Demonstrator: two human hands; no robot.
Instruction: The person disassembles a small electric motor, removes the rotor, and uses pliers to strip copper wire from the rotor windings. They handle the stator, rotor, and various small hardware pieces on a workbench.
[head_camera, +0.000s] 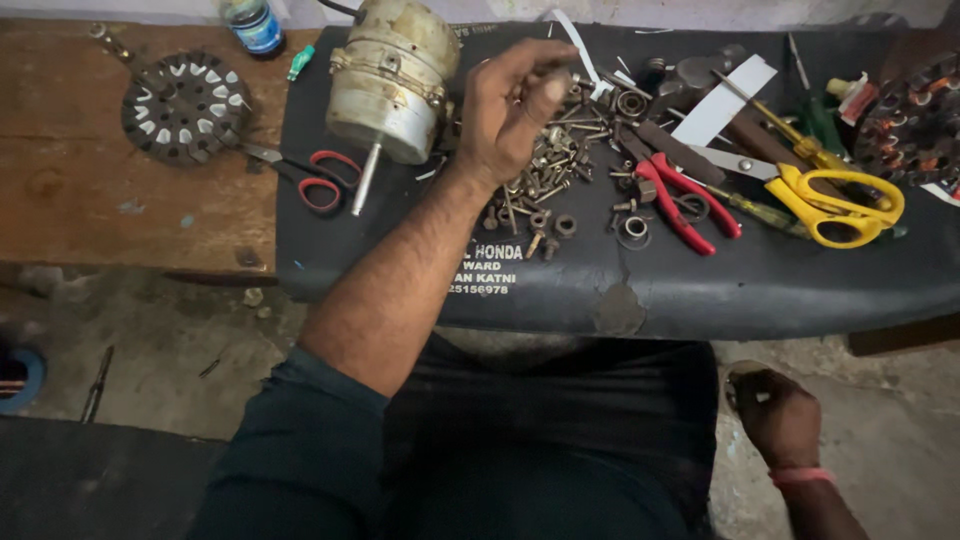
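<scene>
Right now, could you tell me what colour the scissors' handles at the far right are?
Yellow; the scissors show clearly in the head view.

Left hand (515, 105) hovered, fingers curled, over the pile of nuts and bolts (555, 160); right hand (778, 412) rested low, fisted.

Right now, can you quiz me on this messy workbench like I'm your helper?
1. True or false: the left hand hovers over the pile of screws.
2. What colour are the handles of the scissors on the right: A red, B yellow, C blue?
3. Fill in: the motor has a metal ____ sticking out towards the red scissors.

Key: 1 true; 2 B; 3 shaft.
</scene>
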